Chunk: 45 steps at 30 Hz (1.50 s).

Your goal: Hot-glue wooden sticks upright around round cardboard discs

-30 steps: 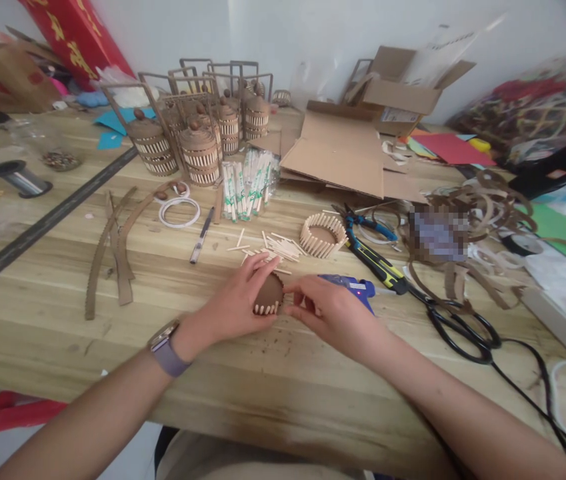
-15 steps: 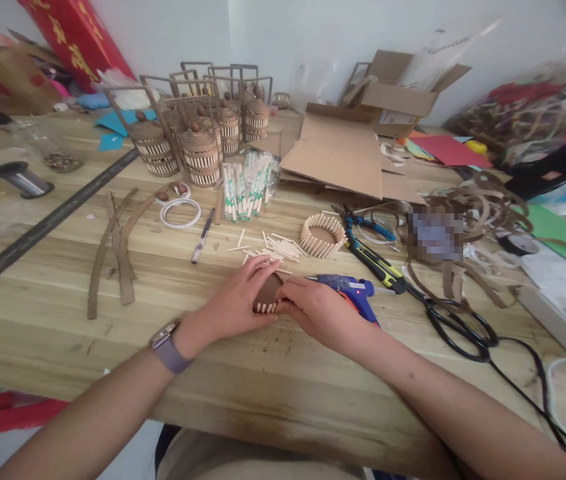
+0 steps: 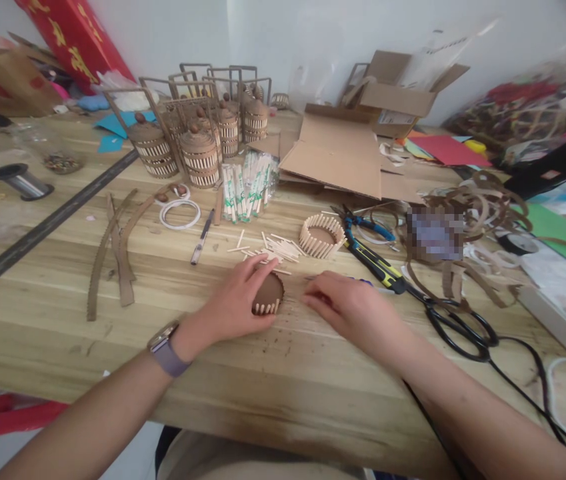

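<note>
My left hand (image 3: 227, 300) curves round a small, round brown cardboard base (image 3: 269, 291) on the table, thumb and fingers on its rim. Short pale wooden sticks (image 3: 267, 308) stand in a row along the near edge of that base. To the right, my right hand (image 3: 345, 303) is apart from the base, its fingers curled in; whether they hold anything small cannot be made out. It covers most of a blue glue gun (image 3: 364, 282). Behind the hands lie loose cut sticks (image 3: 283, 248) and a ring of upright sticks on a round base (image 3: 321, 237).
Pliers (image 3: 363, 223), a yellow-black cutter (image 3: 375, 262) and black scissors (image 3: 457, 327) lie right. A craft knife (image 3: 203, 237), brown strips (image 3: 123, 267) and wire spool (image 3: 21, 181) lie left. Wrapped stick packs (image 3: 247, 187), lidded baskets (image 3: 200, 157) and cardboard (image 3: 337, 150) stand behind.
My right hand has drawn away from the brown base to the right and now covers most of the glue gun. My left hand stays at the base, which shows more fully.
</note>
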Each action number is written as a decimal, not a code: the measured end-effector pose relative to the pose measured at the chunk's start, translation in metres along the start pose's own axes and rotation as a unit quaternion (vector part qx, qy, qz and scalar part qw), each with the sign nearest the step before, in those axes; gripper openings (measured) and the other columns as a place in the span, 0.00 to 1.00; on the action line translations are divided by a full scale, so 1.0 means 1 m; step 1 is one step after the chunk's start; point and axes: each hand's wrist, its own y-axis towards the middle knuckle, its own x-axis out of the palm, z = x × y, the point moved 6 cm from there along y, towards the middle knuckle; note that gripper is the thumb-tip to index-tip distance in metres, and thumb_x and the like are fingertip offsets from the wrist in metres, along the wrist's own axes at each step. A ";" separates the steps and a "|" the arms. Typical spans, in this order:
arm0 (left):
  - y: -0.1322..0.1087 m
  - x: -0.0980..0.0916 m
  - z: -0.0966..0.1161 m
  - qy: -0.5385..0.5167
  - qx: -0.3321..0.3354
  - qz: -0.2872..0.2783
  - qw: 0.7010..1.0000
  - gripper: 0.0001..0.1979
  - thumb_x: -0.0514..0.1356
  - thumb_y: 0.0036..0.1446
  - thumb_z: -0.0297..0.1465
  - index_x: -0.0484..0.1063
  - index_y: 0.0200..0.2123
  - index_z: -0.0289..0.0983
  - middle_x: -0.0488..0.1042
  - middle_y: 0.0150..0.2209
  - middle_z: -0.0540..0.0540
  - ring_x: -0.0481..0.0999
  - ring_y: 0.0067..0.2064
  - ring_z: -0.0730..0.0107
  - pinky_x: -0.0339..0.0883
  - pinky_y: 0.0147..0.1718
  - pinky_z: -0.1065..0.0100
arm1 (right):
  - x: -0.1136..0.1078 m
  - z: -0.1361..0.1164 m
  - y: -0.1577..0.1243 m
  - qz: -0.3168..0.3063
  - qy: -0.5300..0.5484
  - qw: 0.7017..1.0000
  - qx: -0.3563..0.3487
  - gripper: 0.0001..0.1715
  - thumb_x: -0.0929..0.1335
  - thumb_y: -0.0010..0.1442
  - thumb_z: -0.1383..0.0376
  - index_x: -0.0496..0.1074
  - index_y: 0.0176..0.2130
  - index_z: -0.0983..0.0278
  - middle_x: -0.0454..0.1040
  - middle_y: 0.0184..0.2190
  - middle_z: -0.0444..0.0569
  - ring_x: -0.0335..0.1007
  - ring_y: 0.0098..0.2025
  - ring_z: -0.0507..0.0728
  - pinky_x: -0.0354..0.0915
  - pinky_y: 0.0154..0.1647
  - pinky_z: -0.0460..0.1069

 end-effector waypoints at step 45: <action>-0.003 0.005 -0.003 0.003 -0.037 0.058 0.998 0.50 0.65 0.47 0.28 0.41 0.68 0.39 0.52 0.65 0.31 0.53 0.68 0.41 0.52 0.64 0.41 | 0.036 0.042 -0.040 -0.040 0.367 0.919 0.137 0.19 0.69 0.55 0.49 0.72 0.29 0.62 0.74 0.25 0.47 0.70 0.28 0.56 0.70 0.31 0.49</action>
